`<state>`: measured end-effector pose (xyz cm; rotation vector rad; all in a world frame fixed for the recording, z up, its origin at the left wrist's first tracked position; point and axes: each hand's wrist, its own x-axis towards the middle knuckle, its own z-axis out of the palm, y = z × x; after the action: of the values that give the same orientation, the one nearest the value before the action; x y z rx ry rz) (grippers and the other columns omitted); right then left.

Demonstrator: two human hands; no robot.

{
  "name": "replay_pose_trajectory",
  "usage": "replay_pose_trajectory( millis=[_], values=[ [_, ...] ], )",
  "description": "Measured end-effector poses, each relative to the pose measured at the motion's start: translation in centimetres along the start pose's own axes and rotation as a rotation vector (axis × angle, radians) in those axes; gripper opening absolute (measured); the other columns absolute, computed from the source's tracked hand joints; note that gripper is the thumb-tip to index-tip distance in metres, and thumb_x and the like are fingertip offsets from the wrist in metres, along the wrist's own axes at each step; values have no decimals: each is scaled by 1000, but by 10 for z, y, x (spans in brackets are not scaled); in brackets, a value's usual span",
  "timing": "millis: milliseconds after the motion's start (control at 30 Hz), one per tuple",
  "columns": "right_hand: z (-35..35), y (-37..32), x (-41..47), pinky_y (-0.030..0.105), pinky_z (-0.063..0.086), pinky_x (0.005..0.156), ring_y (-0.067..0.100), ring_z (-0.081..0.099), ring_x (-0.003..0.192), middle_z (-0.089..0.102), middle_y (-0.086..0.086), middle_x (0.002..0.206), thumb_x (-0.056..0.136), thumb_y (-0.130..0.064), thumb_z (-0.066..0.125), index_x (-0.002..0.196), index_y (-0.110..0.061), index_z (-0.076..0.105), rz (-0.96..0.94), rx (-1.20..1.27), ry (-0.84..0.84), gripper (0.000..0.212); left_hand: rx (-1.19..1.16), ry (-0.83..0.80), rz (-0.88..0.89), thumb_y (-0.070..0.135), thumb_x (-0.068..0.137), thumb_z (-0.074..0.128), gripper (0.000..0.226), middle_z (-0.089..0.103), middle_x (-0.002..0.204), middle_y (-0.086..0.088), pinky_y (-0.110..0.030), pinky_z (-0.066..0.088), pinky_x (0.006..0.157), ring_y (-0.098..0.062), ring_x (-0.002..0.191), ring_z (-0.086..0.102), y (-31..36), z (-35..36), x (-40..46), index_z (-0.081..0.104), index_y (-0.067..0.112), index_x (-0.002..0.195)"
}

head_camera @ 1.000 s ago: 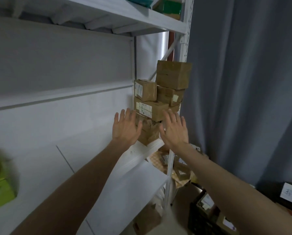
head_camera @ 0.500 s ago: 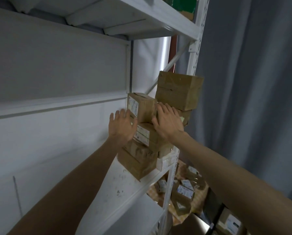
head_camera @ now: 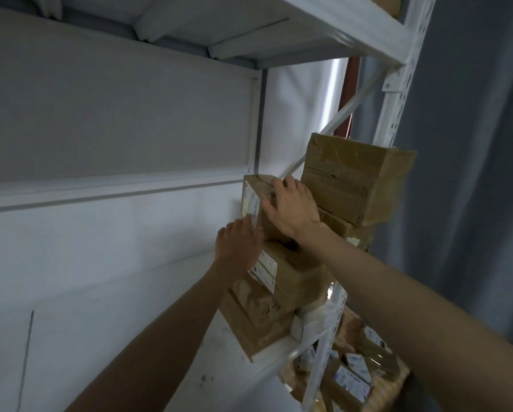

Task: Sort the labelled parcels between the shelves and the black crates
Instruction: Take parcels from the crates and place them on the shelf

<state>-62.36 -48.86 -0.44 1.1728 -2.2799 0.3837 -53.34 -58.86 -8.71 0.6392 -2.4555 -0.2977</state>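
Head view — both hands [head_camera: 291, 208] on small parcel [head_camera: 256, 193], fingertips hidden.

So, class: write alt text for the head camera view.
Both hands reach a small labelled parcel atop stacked cardboard boxes on a white shelf: the right hand grips its top, the left hand presses its labelled side. A larger box sits alongside.

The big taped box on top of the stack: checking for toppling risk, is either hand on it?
No: both the right hand and left hand touch the small labelled box beside the big taped box.
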Motion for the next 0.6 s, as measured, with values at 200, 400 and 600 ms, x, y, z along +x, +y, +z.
replay_pose_trajectory(
  millis=[200,400,600],
  values=[
    [15,3,9,37,53,80,28,48,111,42,12,128,101,-48,44,130,-11,44,9,116,58,47,-314,81,-166,48,105,15,51,65,107,-3,-46,54,90,-21,93,64,15,27,12,55,18,117],
    [6,10,10,33,48,76,23,46,110,44,8,124,99,-43,47,124,-14,46,50,268,223,38,-732,265,-279,42,109,22,48,57,122,-5,-29,48,87,-20,109,60,41,18,18,54,13,128],
    [-1,9,1,34,50,80,23,54,103,49,6,111,96,-38,57,100,-13,52,295,840,431,25,-1024,590,-385,38,102,50,59,41,150,-9,-43,49,107,-23,132,50,66,-22,31,33,15,153]
  ],
)
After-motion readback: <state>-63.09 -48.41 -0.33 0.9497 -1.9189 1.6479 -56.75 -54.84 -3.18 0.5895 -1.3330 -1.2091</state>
